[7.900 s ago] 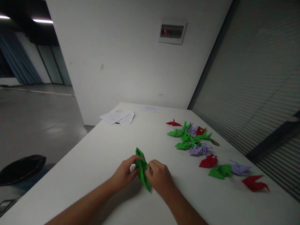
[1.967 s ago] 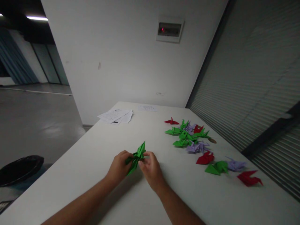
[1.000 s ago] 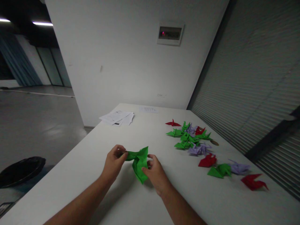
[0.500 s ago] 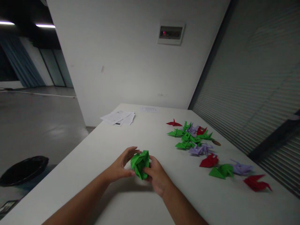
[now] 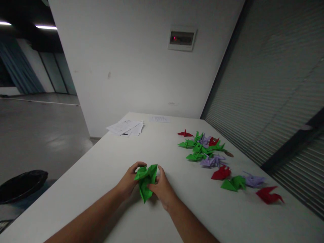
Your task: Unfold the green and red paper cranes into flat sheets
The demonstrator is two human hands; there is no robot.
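A partly folded piece of green origami paper (image 5: 145,182) is held between my two hands, above the near middle of the white table (image 5: 113,209). My left hand (image 5: 130,180) grips its left side, with the fingers curled behind the upper edge. From the right, my right hand (image 5: 162,189) pinches it, thumb on the front face and fingers around the right edge. Several paper cranes in green, purple and red lie to the right; the nearest ones are a green crane (image 5: 234,184), a red crane (image 5: 269,195) and a purple crane (image 5: 253,180).
White printed sheets (image 5: 126,127) lie at the table's far left, and another paper (image 5: 159,119) is near the wall. A small brown round object (image 5: 229,154) sits by the crane pile. A black-lined bin (image 5: 22,184) stands on the floor at left. Window blinds (image 5: 278,101) border the right.
The green paper has been turned and opened out, now showing a point hanging downward. Both hands have shifted their hold on it. The whole view has moved slightly.
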